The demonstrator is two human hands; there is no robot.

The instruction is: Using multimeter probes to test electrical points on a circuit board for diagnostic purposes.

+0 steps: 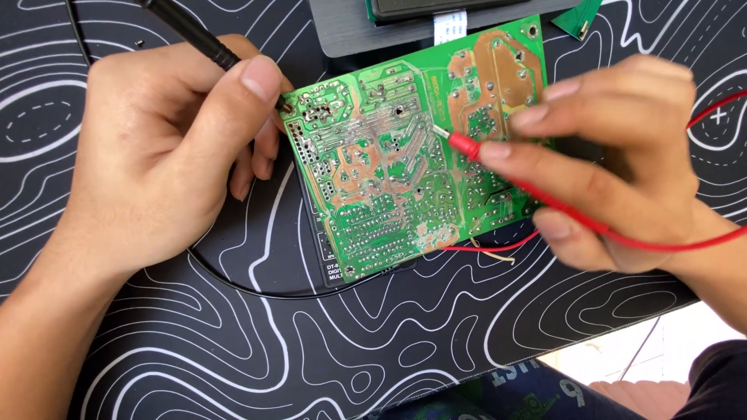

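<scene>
2 hands over green circuit board [405,155], left hand [156,155] pinching black probe [194,35], right hand [615,163] pinching red probe [464,145]

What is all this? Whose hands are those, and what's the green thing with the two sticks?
A camera worn on a person's head looks down at that person's own two hands. The left hand holds a black probe, its tip at the top left corner of a green circuit board. The right hand holds a red probe, its metal tip touching the board's middle. The board lies solder side up, partly over a dark device, on a black mat with white wavy lines. Red and black wires trail away.
</scene>
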